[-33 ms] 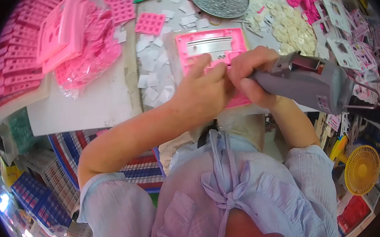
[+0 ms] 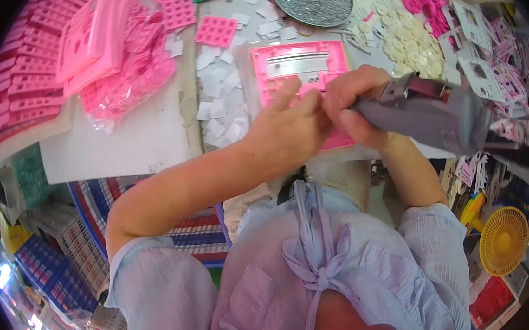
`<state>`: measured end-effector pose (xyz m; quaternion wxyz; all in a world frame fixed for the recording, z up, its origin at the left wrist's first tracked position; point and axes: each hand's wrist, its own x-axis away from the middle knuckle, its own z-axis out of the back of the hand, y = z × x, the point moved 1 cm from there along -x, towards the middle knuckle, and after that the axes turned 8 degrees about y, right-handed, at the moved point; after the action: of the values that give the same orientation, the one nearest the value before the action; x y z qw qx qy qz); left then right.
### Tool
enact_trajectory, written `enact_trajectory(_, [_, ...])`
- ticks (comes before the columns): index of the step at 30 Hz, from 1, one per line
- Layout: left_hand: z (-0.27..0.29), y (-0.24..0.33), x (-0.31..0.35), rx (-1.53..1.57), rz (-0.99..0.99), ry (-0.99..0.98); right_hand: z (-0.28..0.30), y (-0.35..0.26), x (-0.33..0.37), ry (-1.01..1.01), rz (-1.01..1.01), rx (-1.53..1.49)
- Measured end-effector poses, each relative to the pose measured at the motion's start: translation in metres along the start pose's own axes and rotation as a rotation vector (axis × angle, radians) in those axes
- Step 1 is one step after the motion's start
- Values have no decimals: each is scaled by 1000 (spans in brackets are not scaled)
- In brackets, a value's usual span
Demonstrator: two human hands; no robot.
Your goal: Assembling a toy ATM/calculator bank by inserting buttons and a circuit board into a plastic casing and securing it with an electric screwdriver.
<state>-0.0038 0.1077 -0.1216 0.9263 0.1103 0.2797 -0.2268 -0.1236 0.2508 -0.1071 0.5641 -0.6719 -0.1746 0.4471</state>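
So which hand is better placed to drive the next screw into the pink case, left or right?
Probably the right hand: it already grips the grey power screwdriver, its front end at the pink case. The left hand carries no tool; its fingers rest on the case, steadying it.

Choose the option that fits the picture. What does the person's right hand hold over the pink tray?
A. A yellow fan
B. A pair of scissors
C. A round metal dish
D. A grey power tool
D: the right hand grips a grey power tool above the pink tray, while the left hand presses on that tray beside it.
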Motion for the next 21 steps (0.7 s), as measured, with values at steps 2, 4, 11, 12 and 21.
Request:
enact_trajectory(2, [0, 2, 2, -37, -58, -31, 7, 1, -13, -63, -208, -171])
enact_trajectory(4, [2, -10, -6, 164, 33, -229, 18, 5, -29, -87, -342, -405])
enact_trajectory(11, [21, -138, 20, -241, 453, 19, 75, -43, -58, 129, -4, -370])
enact_trajectory(12, [19, -146, 29, -346, 478, -87, 81, -44, -60, 146, -43, -343])
enact_trajectory(21, [44, -113, 30, 870, 1213, 380, 59, -58, -49, 784, 275, 473])
